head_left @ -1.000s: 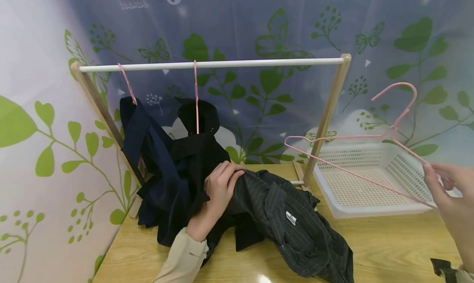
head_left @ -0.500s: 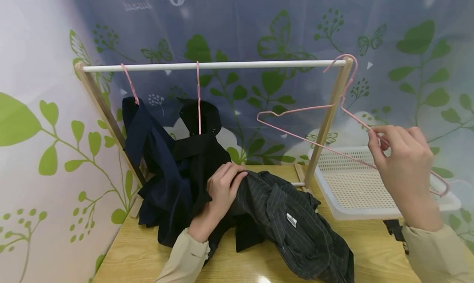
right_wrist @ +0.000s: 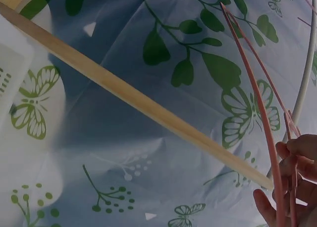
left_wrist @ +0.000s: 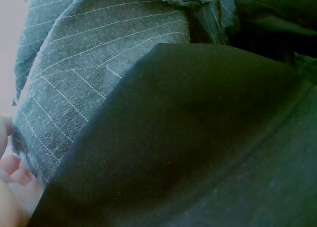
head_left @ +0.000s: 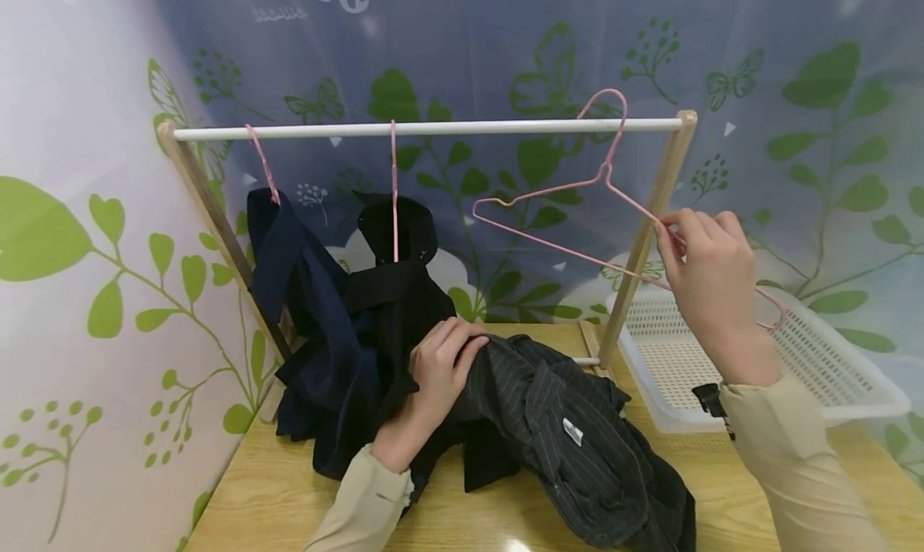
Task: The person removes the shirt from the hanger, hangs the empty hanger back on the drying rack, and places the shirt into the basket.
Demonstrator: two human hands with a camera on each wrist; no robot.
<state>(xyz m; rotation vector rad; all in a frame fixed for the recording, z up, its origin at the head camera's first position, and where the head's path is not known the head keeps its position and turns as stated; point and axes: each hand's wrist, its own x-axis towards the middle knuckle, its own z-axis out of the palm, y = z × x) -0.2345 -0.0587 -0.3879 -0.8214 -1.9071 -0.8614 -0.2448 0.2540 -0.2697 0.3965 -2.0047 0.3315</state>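
Loading the pink hanger [head_left: 608,168], pinched by the right hand [head_left: 709,275], seemed underway, lowering required; the striped garment [head_left: 597,462] was gripped by the left hand [head_left: 442,363] near the desk's [head_left: 249,492] back edge.

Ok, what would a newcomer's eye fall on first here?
Probably the bare pink wire hanger, held up by the right hand, overlapping the round white rail in the head view. Next, the dark grey pinstriped garment with a white tag, rumpled on the light wooden table, its upper edge pinched by the left hand. To its left, a navy cloth garment and a black one hang from the rail.
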